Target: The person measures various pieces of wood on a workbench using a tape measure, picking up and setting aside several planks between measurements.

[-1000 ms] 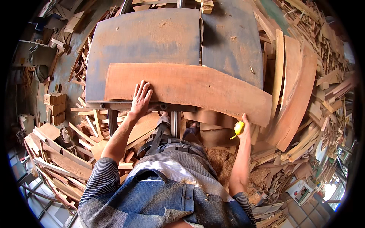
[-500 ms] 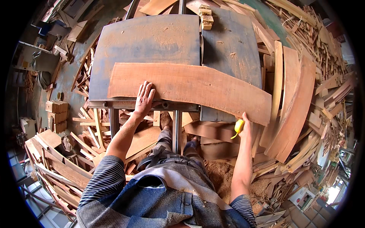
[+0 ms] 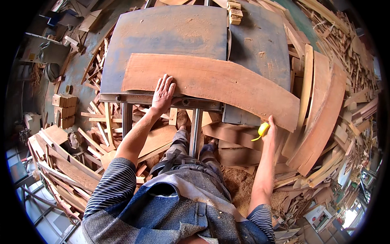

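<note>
A long reddish-brown wooden board [image 3: 203, 77], narrowing and bending toward its right end, lies across a dusty metal table [image 3: 170, 30]. My left hand [image 3: 164, 91] rests on the board's near edge, left of the middle, with its fingers stretched out and flat on the wood. At the near right edge of the board is my right hand [image 3: 271, 128], its fingers closed around a yellow tape measure [image 3: 263, 129]. Its fingertips come up against the board's rim. Part of the tape measure is hidden by the hand.
A narrow gap [image 3: 229, 44] splits the tabletop, with a small stack of wood blocks [image 3: 235, 12] beside its far end. Long planks [image 3: 325, 118] lean at the table's right. Offcuts [image 3: 69, 162] are heaped at the left, and sawdust [image 3: 239, 183] covers the floor near my feet.
The whole view has shifted, so table, board and hands appear slightly farther right and higher. Both hands keep nearly the same places on the board, and the tape measure stays in my right hand.
</note>
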`<state>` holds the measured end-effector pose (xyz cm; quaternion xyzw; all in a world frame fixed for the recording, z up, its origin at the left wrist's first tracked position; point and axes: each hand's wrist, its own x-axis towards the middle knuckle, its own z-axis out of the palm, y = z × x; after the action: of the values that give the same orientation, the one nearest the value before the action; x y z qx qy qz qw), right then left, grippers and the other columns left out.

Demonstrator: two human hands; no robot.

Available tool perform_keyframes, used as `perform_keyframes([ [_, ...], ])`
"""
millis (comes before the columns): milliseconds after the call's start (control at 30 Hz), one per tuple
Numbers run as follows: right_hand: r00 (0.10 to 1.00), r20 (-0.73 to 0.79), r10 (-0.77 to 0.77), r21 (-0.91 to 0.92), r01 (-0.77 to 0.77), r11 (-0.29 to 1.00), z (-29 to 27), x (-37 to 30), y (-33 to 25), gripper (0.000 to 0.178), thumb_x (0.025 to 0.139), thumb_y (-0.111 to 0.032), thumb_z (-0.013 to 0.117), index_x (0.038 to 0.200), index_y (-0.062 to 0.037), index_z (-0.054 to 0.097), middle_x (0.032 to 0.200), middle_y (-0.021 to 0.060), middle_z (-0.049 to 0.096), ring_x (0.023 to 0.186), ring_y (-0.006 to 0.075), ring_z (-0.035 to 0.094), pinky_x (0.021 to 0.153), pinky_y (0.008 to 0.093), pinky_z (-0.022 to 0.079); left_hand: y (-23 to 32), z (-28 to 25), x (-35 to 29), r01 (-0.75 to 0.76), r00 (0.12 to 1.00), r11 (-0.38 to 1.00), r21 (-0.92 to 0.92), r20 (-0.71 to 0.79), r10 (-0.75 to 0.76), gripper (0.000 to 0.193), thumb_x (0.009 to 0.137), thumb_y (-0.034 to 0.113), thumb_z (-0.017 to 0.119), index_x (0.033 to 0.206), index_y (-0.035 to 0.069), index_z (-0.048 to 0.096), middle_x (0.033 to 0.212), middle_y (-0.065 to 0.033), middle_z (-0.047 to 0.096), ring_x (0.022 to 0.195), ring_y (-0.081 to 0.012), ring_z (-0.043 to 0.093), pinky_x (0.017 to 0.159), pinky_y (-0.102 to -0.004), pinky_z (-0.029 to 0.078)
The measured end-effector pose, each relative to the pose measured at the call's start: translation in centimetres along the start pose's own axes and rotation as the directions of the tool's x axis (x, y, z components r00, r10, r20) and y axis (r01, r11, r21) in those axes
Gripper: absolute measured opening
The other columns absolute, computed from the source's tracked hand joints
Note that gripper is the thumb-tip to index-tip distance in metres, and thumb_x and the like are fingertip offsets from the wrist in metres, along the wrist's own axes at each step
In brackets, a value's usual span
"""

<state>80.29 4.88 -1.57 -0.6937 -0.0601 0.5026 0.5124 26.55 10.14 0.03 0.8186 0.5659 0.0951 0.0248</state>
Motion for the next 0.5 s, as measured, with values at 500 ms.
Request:
perform_keyframes([
  [500, 0.997, 0.033, 0.072, -0.042, -0.07, 0.997, -0.3, -0.2, -2.9, 0.045, 0.085, -0.044, 0.083, 0.11, -0.0103, 0.066, 0.079, 0.0006, 0.059, 0.062, 0.0168, 0.061, 0.054, 0.0328, 0.052, -5.3, -1.4, 7.1, 0.001, 0.987, 0.999, -0.052, -0.162, -0.01, 0.069, 0.097, 0.062, 0.052, 0.127, 0.0, 0.057, 0.141, -0.0204, 0.051, 0.135, -0.04, 0.044, 0.112, -0.0519, 0.036],
])
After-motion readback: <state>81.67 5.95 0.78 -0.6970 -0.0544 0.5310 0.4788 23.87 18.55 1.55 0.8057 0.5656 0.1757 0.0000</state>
